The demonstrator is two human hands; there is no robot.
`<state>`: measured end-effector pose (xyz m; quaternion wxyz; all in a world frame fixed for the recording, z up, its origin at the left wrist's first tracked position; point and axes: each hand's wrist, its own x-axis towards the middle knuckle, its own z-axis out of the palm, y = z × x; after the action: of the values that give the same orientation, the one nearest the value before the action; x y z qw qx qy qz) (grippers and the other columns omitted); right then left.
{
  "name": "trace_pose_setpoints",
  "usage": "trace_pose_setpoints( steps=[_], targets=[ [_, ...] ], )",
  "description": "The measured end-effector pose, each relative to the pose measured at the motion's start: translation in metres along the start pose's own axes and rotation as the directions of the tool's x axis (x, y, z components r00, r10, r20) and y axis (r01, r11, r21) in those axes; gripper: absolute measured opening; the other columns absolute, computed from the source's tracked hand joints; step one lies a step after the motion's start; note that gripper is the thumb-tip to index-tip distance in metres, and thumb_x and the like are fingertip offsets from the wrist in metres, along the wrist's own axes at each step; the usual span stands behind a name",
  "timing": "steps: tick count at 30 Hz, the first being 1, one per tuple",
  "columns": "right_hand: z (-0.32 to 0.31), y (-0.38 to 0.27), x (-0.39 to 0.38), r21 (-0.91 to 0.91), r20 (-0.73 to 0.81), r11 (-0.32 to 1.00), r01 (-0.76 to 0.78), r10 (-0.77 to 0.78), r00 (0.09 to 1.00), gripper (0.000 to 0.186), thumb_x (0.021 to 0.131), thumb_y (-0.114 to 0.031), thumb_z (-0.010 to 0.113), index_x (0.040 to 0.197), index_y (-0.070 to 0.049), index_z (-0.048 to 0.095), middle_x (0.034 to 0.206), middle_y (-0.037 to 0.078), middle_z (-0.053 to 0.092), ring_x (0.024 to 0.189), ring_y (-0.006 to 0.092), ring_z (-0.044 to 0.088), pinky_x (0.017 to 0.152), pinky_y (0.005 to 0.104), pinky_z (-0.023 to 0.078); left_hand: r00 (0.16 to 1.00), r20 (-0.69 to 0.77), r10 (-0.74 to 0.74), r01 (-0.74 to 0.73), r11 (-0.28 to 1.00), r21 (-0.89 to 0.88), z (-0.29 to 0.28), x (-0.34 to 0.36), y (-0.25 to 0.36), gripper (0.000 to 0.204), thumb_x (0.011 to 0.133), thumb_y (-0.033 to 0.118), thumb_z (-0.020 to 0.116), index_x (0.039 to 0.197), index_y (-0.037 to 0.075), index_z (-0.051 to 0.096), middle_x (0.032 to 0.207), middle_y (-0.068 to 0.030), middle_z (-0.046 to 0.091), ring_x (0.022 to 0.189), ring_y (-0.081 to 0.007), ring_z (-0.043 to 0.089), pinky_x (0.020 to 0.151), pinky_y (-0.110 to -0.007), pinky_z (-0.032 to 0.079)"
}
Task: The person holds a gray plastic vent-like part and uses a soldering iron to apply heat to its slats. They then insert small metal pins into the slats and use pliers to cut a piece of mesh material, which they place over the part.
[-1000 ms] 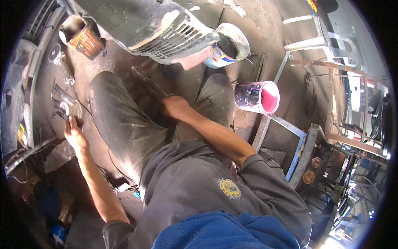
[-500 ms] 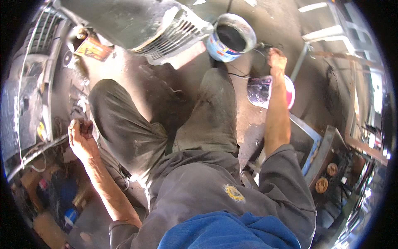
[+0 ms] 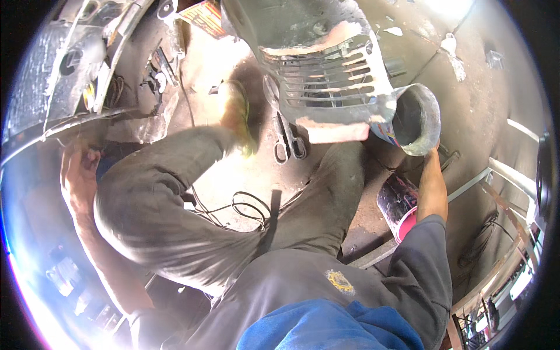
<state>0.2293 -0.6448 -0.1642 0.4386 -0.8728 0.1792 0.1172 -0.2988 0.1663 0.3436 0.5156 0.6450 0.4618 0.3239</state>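
My left hand is at the far left beside a long thin bar, fingers curled in. Something dark may sit between them, but I cannot make it out. My right arm stretches out to a bucket with a pale rim and dark inside. Most of my right hand is hidden behind the bucket's rim, so I cannot tell whether it grips it. Against the bucket's left side lies a large grey curved panel with slots. Below my right wrist is a pink-and-dark tub.
Between my legs lie dark-handled shears and a looped black cable. A yellowish shoe rests on the floor. Metal frames stand at the right. Car parts and an orange box are at the upper left.
The view has swung left, so the panel, bucket and tub appear farther right and lower. My right hand has gone behind the bucket's rim. My left leg has spread outward, showing the shears.
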Motion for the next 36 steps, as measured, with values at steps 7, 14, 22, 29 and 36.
trace_pose_setpoints(
  steps=[7,14,22,29,36],
  targets=[
    [-0.032,-0.078,-0.119,-0.112,-0.274,0.987,-0.114,0.079,0.959,0.033,0.085,-0.028,0.068,0.101,0.000,0.073,0.094,0.012,0.075,0.076,0.0295,0.071,0.067,0.0404,0.056,0.847,0.411,-0.338,0.257,0.936,0.241,0.149,0.054,-0.055,0.026,0.092,0.009,0.060,0.114,-0.004,0.063,0.092,-0.0053,0.062,0.087,-0.0145,0.062,0.077,-0.026,0.050],
    [-0.171,-0.155,-0.191,0.487,-0.279,0.872,0.048,0.103,0.955,0.035,0.091,-0.011,0.063,0.124,-0.006,0.056,0.100,0.013,0.066,0.079,0.0243,0.065,0.065,0.0336,0.054,0.479,0.781,-0.401,0.157,0.914,0.374,0.269,0.027,-0.075,0.030,0.088,0.016,0.067,0.109,-0.005,0.067,0.093,-0.0085,0.068,0.087,-0.0152,0.064,0.082,-0.028,0.049],
    [-0.157,-0.304,-0.315,0.369,0.063,0.909,0.196,-0.235,0.970,0.054,0.075,-0.004,0.064,0.127,0.004,0.054,0.103,0.016,0.062,0.082,0.0236,0.064,0.077,0.0356,0.054,0.319,0.930,-0.183,-0.003,0.981,0.195,0.351,0.035,-0.084,0.030,0.086,0.017,0.062,0.106,-0.004,0.068,0.087,-0.0054,0.068,0.077,-0.0105,0.061,0.074,-0.027,0.049],
    [-0.124,-0.357,-0.353,0.116,0.056,0.939,0.322,-0.330,0.942,0.058,0.088,-0.022,0.070,0.139,-0.001,0.052,0.096,0.010,0.063,0.065,0.0117,0.054,0.050,0.0208,0.040,0.346,0.926,-0.150,-0.016,0.986,0.166,0.390,0.038,-0.090,0.029,0.085,0.016,0.060,0.104,-0.004,0.069,0.080,-0.0041,0.065,0.075,-0.0088,0.059,0.072,-0.026,0.049],
    [-0.080,-0.375,-0.363,0.002,0.095,0.935,0.355,-0.353,0.931,0.052,0.084,-0.017,0.073,0.130,-0.001,0.055,0.095,0.011,0.066,0.075,0.0144,0.060,0.062,0.0247,0.049,0.393,0.903,-0.174,-0.069,0.974,0.218,0.407,0.041,-0.085,0.029,0.085,0.019,0.061,0.101,-0.003,0.070,0.077,-0.0033,0.064,0.073,-0.0085,0.060,0.069,-0.025,0.048]
  ],
)
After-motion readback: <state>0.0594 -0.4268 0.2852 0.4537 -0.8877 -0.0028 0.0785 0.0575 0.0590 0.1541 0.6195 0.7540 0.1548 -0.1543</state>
